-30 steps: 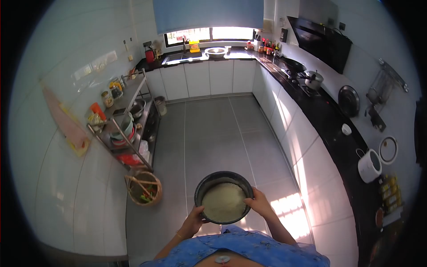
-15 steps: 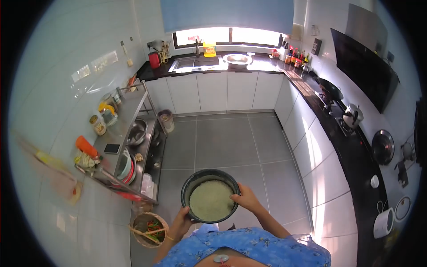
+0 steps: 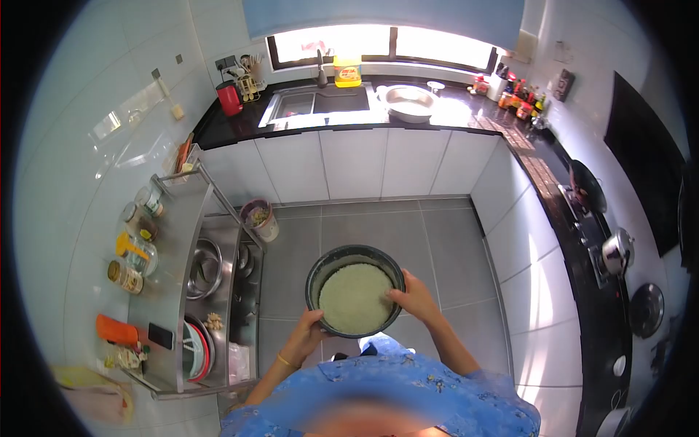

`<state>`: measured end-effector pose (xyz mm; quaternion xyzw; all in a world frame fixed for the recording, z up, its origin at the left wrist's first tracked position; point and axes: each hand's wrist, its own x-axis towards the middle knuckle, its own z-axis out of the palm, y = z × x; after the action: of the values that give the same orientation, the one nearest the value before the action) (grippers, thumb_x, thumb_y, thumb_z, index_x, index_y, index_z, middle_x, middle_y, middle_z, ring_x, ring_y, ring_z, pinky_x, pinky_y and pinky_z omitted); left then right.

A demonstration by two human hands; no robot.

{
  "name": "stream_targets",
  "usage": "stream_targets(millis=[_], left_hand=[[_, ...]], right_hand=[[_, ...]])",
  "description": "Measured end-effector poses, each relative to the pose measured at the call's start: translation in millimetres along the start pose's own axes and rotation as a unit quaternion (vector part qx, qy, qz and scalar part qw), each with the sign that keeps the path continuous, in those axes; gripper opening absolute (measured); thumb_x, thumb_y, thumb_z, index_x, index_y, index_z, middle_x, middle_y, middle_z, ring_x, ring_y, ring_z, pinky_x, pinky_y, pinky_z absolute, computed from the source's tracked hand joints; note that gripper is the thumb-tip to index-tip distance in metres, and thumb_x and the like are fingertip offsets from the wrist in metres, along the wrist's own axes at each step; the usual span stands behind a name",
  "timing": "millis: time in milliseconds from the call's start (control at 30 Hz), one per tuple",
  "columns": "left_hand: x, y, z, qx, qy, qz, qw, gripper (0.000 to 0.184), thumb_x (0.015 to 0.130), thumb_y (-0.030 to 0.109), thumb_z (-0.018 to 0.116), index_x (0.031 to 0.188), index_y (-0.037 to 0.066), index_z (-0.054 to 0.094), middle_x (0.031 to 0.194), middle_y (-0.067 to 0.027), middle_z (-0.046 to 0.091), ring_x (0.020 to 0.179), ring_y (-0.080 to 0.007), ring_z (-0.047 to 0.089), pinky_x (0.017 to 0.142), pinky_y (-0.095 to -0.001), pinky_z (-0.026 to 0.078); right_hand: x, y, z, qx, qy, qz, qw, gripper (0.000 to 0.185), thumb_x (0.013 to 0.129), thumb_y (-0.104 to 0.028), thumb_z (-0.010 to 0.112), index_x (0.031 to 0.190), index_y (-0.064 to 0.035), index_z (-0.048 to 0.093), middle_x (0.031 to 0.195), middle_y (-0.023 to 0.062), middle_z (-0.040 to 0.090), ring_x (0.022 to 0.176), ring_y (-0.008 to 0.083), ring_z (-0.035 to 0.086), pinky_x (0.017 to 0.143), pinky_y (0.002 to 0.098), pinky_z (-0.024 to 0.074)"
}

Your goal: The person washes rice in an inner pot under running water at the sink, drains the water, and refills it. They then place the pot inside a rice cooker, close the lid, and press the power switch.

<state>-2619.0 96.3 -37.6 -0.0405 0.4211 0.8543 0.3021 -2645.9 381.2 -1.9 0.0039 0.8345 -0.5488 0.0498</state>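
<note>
The left hand (image 3: 309, 329) and right hand (image 3: 413, 297) clamp a dark, round pot (image 3: 355, 254) at its 8 and 3 o'clock, above the grey tiled floor (image 3: 382, 220). Pale, fairly level grains (image 3: 355, 298) lie inside. From the pot, black counter (image 3: 240, 130) spans 11 to 4 o'clock; steel rack (image 3: 175, 255), 9; sink (image 3: 341, 99), 12.

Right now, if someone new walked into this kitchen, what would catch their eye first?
Probably the dark pot of pale grain, below the middle of the view, held by the left fingers and right fingers. Next, perhaps, the glaring window on the far wall, under a blue blind. A yellow bottle also stands out, behind the sink.
</note>
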Motion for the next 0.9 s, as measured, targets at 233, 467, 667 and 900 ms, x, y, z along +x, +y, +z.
stream_targets(millis=[233, 467, 667, 900], left_hand=[[148.4, 110.3, -41.2, -0.026, 0.138, 0.094, 0.986, 0.053, 0.084, 0.033, 0.056, 0.125, 0.0, 0.051, 0.121, -0.0155, 0.059, 0.11, -0.0288, 0.057, 0.093, -0.0472, 0.045], [324.7, 235.8, -111.6, -0.028, 0.157, 0.11, 0.981, 0.048, 0.084, 0.036, 0.056, 0.123, 0.006, 0.053, 0.121, -0.0098, 0.059, 0.105, -0.0261, 0.059, 0.087, -0.0453, 0.047], [471.9, 347.5, -145.4, 0.032, 0.164, 0.051, 0.985, 0.049, 0.08, 0.036, 0.061, 0.118, 0.015, 0.041, 0.112, -0.0045, 0.052, 0.095, -0.0196, 0.056, 0.078, -0.0354, 0.044], [627.0, 429.4, -165.5, 0.018, 0.182, 0.031, 0.983, 0.049, 0.076, 0.036, 0.064, 0.116, 0.017, 0.043, 0.108, -0.0025, 0.054, 0.09, -0.0149, 0.057, 0.075, -0.0347, 0.044]], right_hand=[[248.9, -36.4, -7.6, 0.072, -0.106, -0.028, 0.991, 0.058, 0.079, -0.029, 0.066, 0.126, 0.0, 0.049, 0.113, 0.0162, 0.061, 0.106, 0.0228, 0.058, 0.09, 0.0355, 0.0447], [474.4, -22.0, 4.7, 0.187, -0.087, 0.03, 0.978, 0.051, 0.09, -0.029, 0.062, 0.13, -0.0001, 0.047, 0.114, 0.0107, 0.059, 0.105, 0.0174, 0.056, 0.088, 0.0312, 0.0462], [639.1, -29.8, -35.8, 0.206, -0.033, 0.066, 0.976, 0.044, 0.091, -0.028, 0.061, 0.123, 0.0, 0.052, 0.109, 0.011, 0.063, 0.098, 0.0171, 0.062, 0.079, 0.0301, 0.0512], [857.7, -26.2, -76.9, 0.252, -0.009, 0.104, 0.962, 0.023, 0.091, -0.023, 0.06, 0.105, -0.0045, 0.061, 0.096, 0.0057, 0.066, 0.087, 0.0143, 0.063, 0.073, 0.0295, 0.0511]])
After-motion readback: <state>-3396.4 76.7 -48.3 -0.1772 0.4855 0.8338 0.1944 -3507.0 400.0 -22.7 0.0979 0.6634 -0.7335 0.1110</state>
